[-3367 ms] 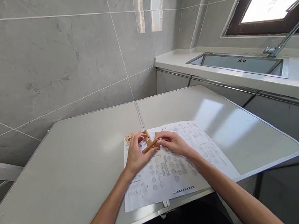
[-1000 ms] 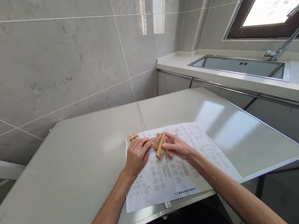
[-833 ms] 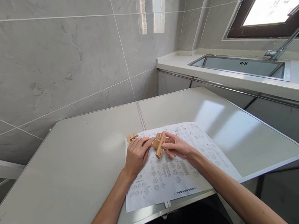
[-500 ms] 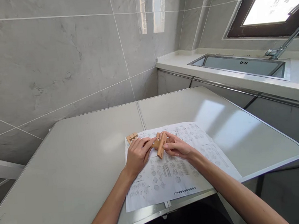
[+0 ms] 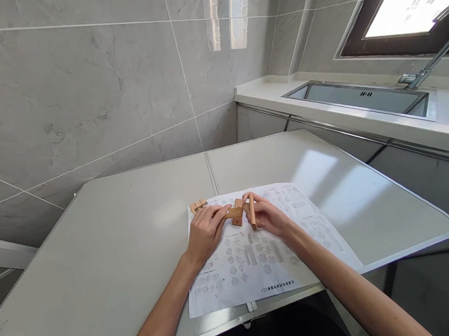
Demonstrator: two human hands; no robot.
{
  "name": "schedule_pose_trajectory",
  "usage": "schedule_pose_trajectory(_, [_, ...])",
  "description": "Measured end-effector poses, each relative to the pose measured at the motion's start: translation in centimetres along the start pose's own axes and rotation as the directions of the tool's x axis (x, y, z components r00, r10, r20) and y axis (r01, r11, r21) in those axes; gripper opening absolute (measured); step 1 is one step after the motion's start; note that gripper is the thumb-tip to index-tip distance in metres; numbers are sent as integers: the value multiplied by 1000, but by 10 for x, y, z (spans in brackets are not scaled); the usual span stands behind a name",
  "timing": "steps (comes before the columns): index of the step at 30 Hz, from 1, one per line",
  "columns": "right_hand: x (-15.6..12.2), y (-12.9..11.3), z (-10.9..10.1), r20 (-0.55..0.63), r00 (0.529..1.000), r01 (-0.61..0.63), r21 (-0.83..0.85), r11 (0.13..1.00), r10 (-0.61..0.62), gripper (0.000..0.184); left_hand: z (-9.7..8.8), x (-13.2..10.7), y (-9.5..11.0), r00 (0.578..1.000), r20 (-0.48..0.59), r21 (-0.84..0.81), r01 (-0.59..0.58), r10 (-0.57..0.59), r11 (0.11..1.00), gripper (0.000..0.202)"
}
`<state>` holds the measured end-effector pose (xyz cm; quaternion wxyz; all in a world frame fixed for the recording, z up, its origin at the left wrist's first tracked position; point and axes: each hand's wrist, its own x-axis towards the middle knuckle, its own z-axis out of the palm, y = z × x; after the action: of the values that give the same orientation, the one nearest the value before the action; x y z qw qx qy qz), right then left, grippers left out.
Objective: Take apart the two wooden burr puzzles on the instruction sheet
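Note:
My left hand (image 5: pixel 209 230) is closed on a wooden puzzle piece (image 5: pixel 232 214) that points right. Its right end meets an upright notched wooden block (image 5: pixel 239 219); whether the two are locked together I cannot tell. Just to the right, my right hand (image 5: pixel 267 216) pinches a separate wooden bar (image 5: pixel 252 212), standing nearly upright between the fingers and apart from the block. Behind my left fingers lie several more wooden pieces (image 5: pixel 198 205), partly covered by the hand. All this sits over a printed instruction sheet (image 5: pixel 254 283) with rows of small diagrams.
The pale folding table (image 5: pixel 137 234) has a seam running down its middle and its front edge close to me. A grey tiled wall (image 5: pixel 90 85) borders the far left side. To the right is a counter with a sink (image 5: pixel 357 96) and a faucet (image 5: pixel 413 79).
My right hand has drawn the bar slightly right, off the pieces by my left hand, and turned it more upright. The notched block behind it shows more fully. My left hand stays nearly in place.

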<state>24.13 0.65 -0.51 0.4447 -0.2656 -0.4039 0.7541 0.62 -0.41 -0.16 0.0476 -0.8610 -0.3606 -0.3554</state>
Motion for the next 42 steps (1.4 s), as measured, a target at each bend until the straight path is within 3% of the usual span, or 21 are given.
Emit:
schedule_pose_trajectory(3, [0,-3,4,-159,985,44,-112,993,-61,36,2,-1,0,999,2,-3,36,-36,999,28])
schedule_pose_trajectory(7, [2,-1,6,-329,924,50,-405,913,-197,41,5,-3,4,989,-11,-9,145,-145,989,24])
schedule_pose_trajectory(10, [3,5,5,-396,861,-4,-633,774,-319,39,6,-5,7,969,51,-30,244,-242,969,30])
schedule_pose_trajectory(14, [4,11,2,-426,803,-184,-843,506,-418,34,9,-8,12,937,139,-30,328,-322,944,33])
schedule_pose_trajectory(19, [5,16,-1,-424,800,-299,-895,329,-424,36,10,-7,18,895,201,-10,408,-398,913,32])
schedule_pose_trajectory(25, [6,18,-1,-386,816,-334,-922,195,-430,34,10,-4,21,853,260,71,450,-452,890,28])
schedule_pose_trajectory(32, [6,19,1,-362,833,-338,-932,134,-417,31,13,-7,18,850,307,168,395,-429,903,26])
schedule_pose_trajectory(42, [4,21,0,-316,862,-311,-947,79,-395,34,12,-5,19,814,325,258,414,-482,873,27])
